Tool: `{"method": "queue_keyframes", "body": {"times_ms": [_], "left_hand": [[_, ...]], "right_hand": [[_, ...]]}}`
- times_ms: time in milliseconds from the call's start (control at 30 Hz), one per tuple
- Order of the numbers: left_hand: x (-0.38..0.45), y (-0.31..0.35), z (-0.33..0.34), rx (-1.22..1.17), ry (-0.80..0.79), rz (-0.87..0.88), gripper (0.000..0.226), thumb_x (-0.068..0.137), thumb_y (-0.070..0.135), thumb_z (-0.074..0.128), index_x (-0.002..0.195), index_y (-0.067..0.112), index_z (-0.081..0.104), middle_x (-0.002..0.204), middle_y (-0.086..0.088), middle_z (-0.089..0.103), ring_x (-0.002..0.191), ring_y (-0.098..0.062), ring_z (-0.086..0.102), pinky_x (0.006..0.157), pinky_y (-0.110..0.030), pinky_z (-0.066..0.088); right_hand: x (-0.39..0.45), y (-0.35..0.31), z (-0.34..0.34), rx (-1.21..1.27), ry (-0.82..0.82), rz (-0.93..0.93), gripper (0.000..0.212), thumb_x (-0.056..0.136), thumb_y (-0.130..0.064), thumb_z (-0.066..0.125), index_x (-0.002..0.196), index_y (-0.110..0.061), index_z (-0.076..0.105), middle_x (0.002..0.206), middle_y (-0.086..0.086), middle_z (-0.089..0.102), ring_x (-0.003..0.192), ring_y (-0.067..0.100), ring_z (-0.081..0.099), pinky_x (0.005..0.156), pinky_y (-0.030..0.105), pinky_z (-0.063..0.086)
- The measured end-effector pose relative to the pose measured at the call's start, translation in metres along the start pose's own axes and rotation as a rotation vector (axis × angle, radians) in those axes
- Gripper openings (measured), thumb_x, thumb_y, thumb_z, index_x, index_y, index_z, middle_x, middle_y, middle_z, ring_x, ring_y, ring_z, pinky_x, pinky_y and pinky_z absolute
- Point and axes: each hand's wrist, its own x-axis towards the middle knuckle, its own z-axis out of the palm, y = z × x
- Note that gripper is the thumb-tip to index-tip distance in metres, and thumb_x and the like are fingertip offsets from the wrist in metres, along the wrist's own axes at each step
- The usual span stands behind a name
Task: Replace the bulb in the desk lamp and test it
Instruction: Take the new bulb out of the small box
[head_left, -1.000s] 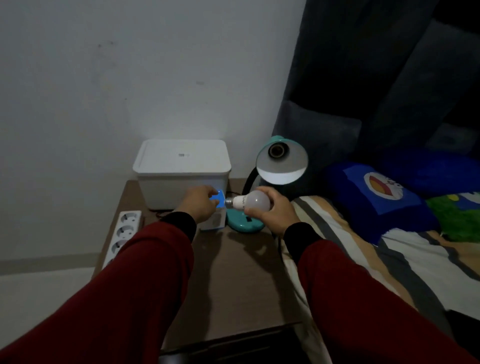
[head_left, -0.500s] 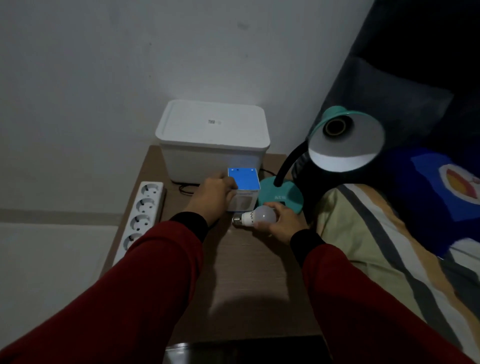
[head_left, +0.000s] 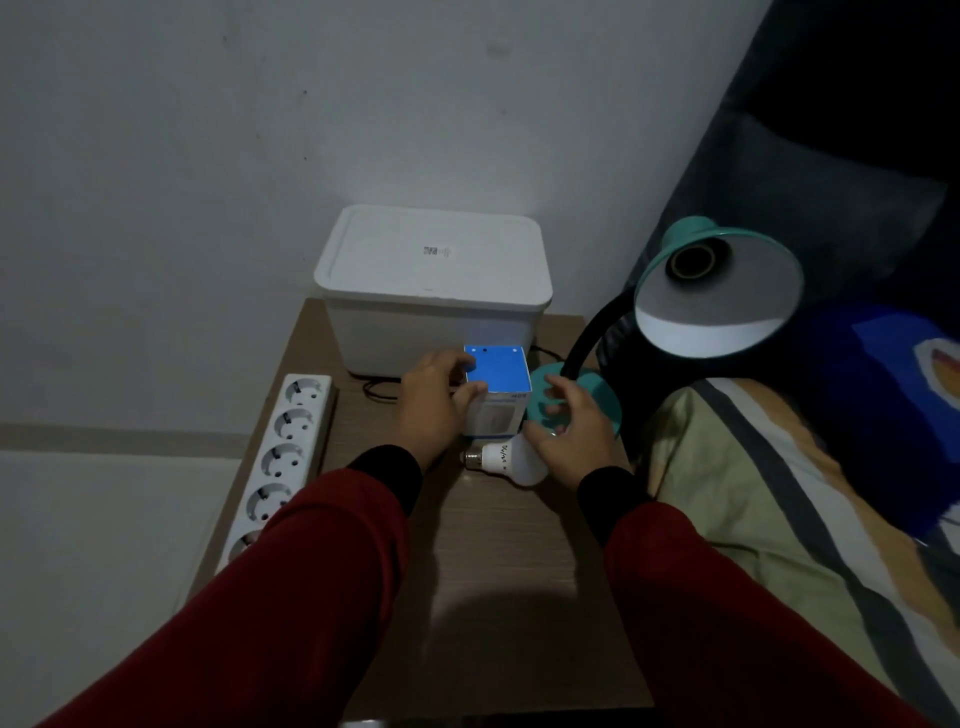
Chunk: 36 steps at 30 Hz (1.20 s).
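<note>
The lamp socket (head_left: 693, 261) is seen empty. Beside the lamp base (head_left: 597, 387), the old bulb (head_left: 506, 457) is laid down; the boxed bulb (head_left: 496, 395) is clasped by the left hand (head_left: 434, 402), while the right hand (head_left: 569, 428) is spread apart.

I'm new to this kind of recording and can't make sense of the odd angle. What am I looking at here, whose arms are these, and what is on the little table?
There is no machine here: a person wears a wide-angle camera on the head, so you look down along their own red-sleeved arms. The single picture is that head view. On the brown table stand a white lidded box by the wall, a white power strip along the left edge, and a teal desk lamp whose socket is empty. The left hand grips a small blue-topped carton. A white bulb lies on its side on the table. The right hand is open just above it, fingers spread, gripping nothing.
</note>
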Motion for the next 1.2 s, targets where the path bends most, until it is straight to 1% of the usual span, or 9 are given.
{"method": "queue_keyframes", "body": {"times_ms": [100, 233, 400, 500, 600, 733, 933, 1033, 1200], "left_hand": [[0.001, 0.001, 0.004, -0.075, 0.032, -0.063, 0.029, 0.084, 0.018, 0.067, 0.111, 0.008, 0.065, 0.114, -0.009, 0.064, 0.099, -0.018, 0.062, 0.089, -0.022, 0.047], [0.001, 0.002, 0.009, -0.122, 0.038, -0.108, 0.033, 0.085, 0.016, 0.066, 0.117, 0.009, 0.063, 0.118, -0.010, 0.062, 0.103, -0.017, 0.060, 0.087, -0.019, 0.044], [0.005, 0.004, 0.011, -0.140, 0.042, -0.151, 0.037, 0.085, 0.014, 0.066, 0.121, 0.006, 0.062, 0.119, -0.014, 0.062, 0.107, -0.023, 0.060, 0.097, -0.031, 0.048], [0.006, 0.003, 0.011, -0.113, 0.021, -0.161, 0.040, 0.085, 0.016, 0.066, 0.124, 0.006, 0.059, 0.119, -0.014, 0.062, 0.109, -0.023, 0.060, 0.098, -0.030, 0.048], [0.008, 0.003, 0.010, -0.137, 0.000, -0.164, 0.044, 0.085, 0.013, 0.066, 0.127, 0.005, 0.057, 0.120, -0.015, 0.064, 0.109, -0.022, 0.062, 0.099, -0.029, 0.049], [0.011, 0.004, 0.009, -0.107, -0.029, -0.193, 0.047, 0.085, 0.015, 0.066, 0.130, 0.007, 0.054, 0.122, -0.014, 0.063, 0.110, -0.022, 0.062, 0.098, -0.026, 0.045], [0.008, -0.002, 0.009, -0.207, -0.007, -0.197, 0.044, 0.084, 0.015, 0.067, 0.127, 0.012, 0.058, 0.117, -0.012, 0.064, 0.106, -0.023, 0.061, 0.096, -0.039, 0.051], [0.005, -0.003, 0.010, -0.226, -0.004, -0.184, 0.044, 0.086, 0.016, 0.065, 0.129, 0.016, 0.057, 0.121, -0.011, 0.059, 0.108, -0.022, 0.059, 0.097, -0.035, 0.049], [0.004, -0.004, 0.013, -0.250, -0.041, -0.183, 0.045, 0.091, 0.014, 0.057, 0.136, 0.018, 0.050, 0.126, -0.010, 0.052, 0.116, -0.021, 0.054, 0.095, -0.021, 0.038]], "right_hand": [[0.004, -0.013, 0.000, 0.075, 0.041, -0.095, 0.050, 0.081, -0.006, 0.064, 0.129, -0.013, 0.051, 0.129, 0.005, 0.056, 0.107, 0.012, 0.056, 0.086, 0.019, 0.046], [0.005, -0.015, 0.004, -0.006, 0.027, -0.136, 0.044, 0.082, -0.007, 0.061, 0.125, -0.012, 0.055, 0.127, 0.004, 0.060, 0.109, 0.013, 0.056, 0.089, 0.016, 0.043], [0.005, -0.014, 0.010, -0.106, 0.063, -0.156, 0.046, 0.081, -0.012, 0.060, 0.126, -0.011, 0.053, 0.129, 0.006, 0.059, 0.119, 0.021, 0.054, 0.102, 0.031, 0.044], [0.004, -0.013, 0.014, -0.126, 0.076, -0.170, 0.046, 0.082, -0.012, 0.060, 0.127, -0.009, 0.051, 0.129, 0.008, 0.057, 0.119, 0.022, 0.053, 0.104, 0.031, 0.044], [0.006, -0.014, 0.016, -0.088, 0.082, -0.165, 0.046, 0.080, -0.011, 0.060, 0.126, -0.008, 0.052, 0.128, 0.010, 0.057, 0.115, 0.023, 0.055, 0.100, 0.038, 0.049], [0.007, -0.017, 0.014, -0.090, 0.077, -0.152, 0.046, 0.081, -0.011, 0.060, 0.126, -0.007, 0.053, 0.127, 0.011, 0.058, 0.111, 0.023, 0.058, 0.098, 0.037, 0.050], [0.007, -0.018, 0.015, -0.058, 0.067, -0.127, 0.046, 0.082, -0.010, 0.060, 0.128, -0.009, 0.052, 0.129, 0.010, 0.058, 0.112, 0.022, 0.058, 0.100, 0.035, 0.048], [0.006, -0.019, 0.013, -0.044, 0.062, -0.121, 0.047, 0.082, -0.011, 0.060, 0.129, -0.010, 0.052, 0.130, 0.010, 0.058, 0.113, 0.022, 0.058, 0.101, 0.035, 0.048], [0.004, -0.018, 0.013, -0.021, 0.077, -0.119, 0.045, 0.083, -0.011, 0.060, 0.128, -0.011, 0.053, 0.129, 0.009, 0.060, 0.111, 0.022, 0.060, 0.100, 0.034, 0.049]]}}
